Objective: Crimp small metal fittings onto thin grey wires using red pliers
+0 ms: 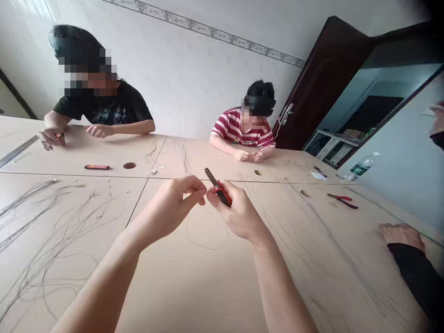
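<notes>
My right hand (pixel 236 210) is closed around a red and black utility knife (pixel 222 193), its dark blade extended and pointing up and away to the left. Close beside it, at the same height over the table, my left hand (pixel 180 203) is closed with thumb and forefinger pinched together. From between the hands a thin strand (pixel 201 245) loops down; its upper end is hidden by my fingers. The fingertips of both hands nearly touch.
Bundles of thin strands (pixel 74 236) spread over the table (pixel 194 296) at left, more at right. Across sit two people. Another person's hand (pixel 404 236) rests at right, near red-handled pliers (pixel 343 200) and a water bottle (pixel 362 166). A red cutter (pixel 97 167) lies far left.
</notes>
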`<state>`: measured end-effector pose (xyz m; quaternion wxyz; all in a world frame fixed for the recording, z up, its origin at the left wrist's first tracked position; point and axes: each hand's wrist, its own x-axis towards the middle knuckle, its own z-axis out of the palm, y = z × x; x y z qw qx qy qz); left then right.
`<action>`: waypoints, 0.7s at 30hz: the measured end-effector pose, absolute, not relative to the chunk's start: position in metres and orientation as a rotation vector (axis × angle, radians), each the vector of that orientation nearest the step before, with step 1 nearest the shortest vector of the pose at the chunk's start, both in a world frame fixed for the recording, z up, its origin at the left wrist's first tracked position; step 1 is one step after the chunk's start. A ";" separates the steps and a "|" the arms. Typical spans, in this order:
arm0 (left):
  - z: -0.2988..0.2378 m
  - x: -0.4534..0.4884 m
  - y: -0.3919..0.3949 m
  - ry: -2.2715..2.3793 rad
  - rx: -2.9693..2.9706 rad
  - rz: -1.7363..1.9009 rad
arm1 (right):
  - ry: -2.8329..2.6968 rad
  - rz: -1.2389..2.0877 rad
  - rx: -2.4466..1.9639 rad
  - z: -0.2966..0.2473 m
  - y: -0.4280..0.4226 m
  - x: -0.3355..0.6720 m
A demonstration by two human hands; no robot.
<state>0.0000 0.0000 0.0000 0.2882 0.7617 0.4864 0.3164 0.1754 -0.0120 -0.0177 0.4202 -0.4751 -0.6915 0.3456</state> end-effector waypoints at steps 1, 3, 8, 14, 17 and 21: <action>0.000 0.000 0.000 1.312 2.016 0.895 | -1.723 0.863 -1.186 -0.017 -0.011 0.176; 0.001 -0.001 0.001 1.334 1.984 0.973 | -1.703 0.865 -1.169 -0.017 -0.010 0.177; 0.004 -0.002 0.002 1.364 1.941 1.026 | -1.654 0.914 -1.085 -0.016 -0.008 0.181; 0.006 0.005 -0.003 1.308 1.991 1.023 | -1.636 0.936 -1.065 -0.015 -0.010 0.181; 0.005 0.008 -0.003 1.296 2.008 1.026 | -1.643 0.930 -1.082 -0.015 -0.010 0.180; 0.004 0.009 -0.002 1.312 1.994 1.015 | -1.651 0.929 -1.093 -0.015 -0.009 0.179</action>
